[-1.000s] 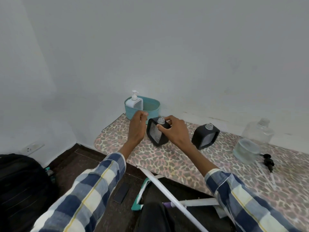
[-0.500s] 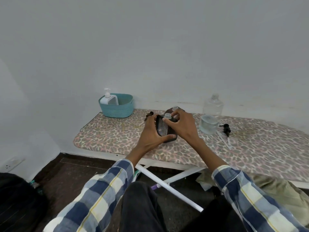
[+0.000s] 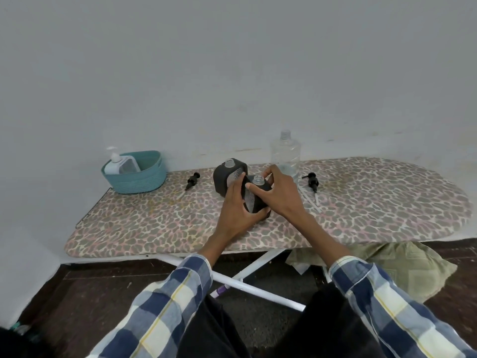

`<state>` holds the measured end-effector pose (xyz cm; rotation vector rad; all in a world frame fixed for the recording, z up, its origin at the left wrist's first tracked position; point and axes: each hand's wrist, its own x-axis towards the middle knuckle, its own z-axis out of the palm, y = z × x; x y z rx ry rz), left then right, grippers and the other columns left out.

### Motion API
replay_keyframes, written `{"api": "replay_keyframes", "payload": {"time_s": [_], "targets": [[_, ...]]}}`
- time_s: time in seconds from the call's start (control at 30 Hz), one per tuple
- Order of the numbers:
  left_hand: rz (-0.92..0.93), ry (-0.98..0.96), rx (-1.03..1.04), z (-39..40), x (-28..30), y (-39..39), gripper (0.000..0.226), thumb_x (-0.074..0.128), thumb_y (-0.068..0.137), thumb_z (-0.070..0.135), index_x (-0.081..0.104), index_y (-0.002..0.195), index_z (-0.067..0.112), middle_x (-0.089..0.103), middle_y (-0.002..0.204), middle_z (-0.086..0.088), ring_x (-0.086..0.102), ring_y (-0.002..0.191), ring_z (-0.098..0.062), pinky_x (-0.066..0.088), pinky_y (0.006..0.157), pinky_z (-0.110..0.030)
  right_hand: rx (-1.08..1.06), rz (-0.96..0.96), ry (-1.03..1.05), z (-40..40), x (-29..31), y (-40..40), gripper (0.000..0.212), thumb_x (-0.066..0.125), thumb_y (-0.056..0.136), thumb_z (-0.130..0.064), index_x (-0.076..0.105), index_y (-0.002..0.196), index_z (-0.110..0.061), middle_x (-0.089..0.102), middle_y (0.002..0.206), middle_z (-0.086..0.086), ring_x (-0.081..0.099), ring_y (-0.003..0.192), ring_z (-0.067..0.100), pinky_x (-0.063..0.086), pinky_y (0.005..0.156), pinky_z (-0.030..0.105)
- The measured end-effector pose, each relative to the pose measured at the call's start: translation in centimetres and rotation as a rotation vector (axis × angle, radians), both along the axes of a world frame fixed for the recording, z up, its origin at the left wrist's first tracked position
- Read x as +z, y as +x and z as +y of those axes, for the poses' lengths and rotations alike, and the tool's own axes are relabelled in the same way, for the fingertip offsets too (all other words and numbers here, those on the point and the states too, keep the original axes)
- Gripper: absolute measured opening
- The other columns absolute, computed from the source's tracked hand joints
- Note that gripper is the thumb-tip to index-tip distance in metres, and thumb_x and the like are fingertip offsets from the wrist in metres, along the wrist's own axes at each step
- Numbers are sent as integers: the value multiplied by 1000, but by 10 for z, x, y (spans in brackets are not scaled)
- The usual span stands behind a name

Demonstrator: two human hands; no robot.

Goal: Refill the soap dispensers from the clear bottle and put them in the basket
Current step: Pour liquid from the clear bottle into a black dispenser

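Both the left hand (image 3: 236, 210) and right hand (image 3: 280, 195) clasp an uncapped black soap dispenser (image 3: 256, 200), seemingly readying it for filling, so next comes pouring from the clear bottle (image 3: 285, 153) just beyond the right hand, with the teal basket (image 3: 139, 180) far left.
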<state>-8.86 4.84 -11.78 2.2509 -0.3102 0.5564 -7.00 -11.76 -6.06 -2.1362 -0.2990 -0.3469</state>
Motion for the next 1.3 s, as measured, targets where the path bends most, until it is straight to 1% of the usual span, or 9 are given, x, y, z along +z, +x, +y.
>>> {"api": "replay_keyframes", "payload": {"time_s": [0.17,0.3,0.4,0.47,0.53,0.6,0.67,0.97,1.3], "targets": [[-76,61,-7,9,6,-6,83,69,97,55,33,164,21,36,164,1,38,153,-17,41,123,-39,-51,-5,-10,8,-4,4,49,76,80,-64,51,102,-29,64,82,-8,63,72,10,53,62,33],[-256,-110,263,28,19,-3,41,56,102,36,55,137,14,49,132,-3,51,124,-20,48,103,-39,-100,-18,-20,24,-7,2,48,73,79,-63,46,100,-29,61,79,-11,61,68,9,49,58,32],[-132,-206,417,51,18,19,49,65,99,33,51,139,11,51,135,-6,51,124,-23,47,107,-47,-136,-43,1,40,-10,0,50,71,77,-63,44,98,-28,59,79,-11,59,66,11,49,59,34],[21,-180,362,60,15,30,66,77,95,37,46,149,15,52,144,-5,52,131,-21,46,110,-39,-151,-61,25,47,-11,0,48,72,78,-61,44,98,-27,59,80,-10,58,66,10,46,56,33],[125,-214,277,61,16,36,65,84,89,40,53,143,21,62,134,5,61,121,-12,48,99,-25,-165,-79,35,51,-11,1,47,73,81,-59,44,99,-27,59,82,-11,57,66,7,41,54,30],[109,-180,269,62,18,44,43,86,86,35,63,122,24,68,111,12,68,103,-11,50,81,-21,-182,-72,39,54,-11,4,45,72,83,-58,44,100,-27,58,83,-13,55,66,2,36,54,27],[57,-146,313,66,20,50,35,85,85,34,67,113,23,71,102,9,70,93,-12,53,76,-27,-186,-60,36,57,-11,6,45,71,85,-59,44,101,-27,57,85,-13,54,67,1,34,54,26],[2,-336,649,110,25,72,42,88,84,32,69,116,13,76,109,-3,70,98,-22,54,81,-32,-186,-57,33,66,-17,13,45,73,85,-58,43,102,-29,62,88,-13,60,69,2,39,54,23],[58,-305,629,121,6,83,57,87,83,49,62,125,21,73,120,1,70,107,-21,59,91,-44,-186,-70,9,66,-19,15,45,72,86,-58,42,102,-29,60,84,-14,57,66,-1,36,51,23]]}}
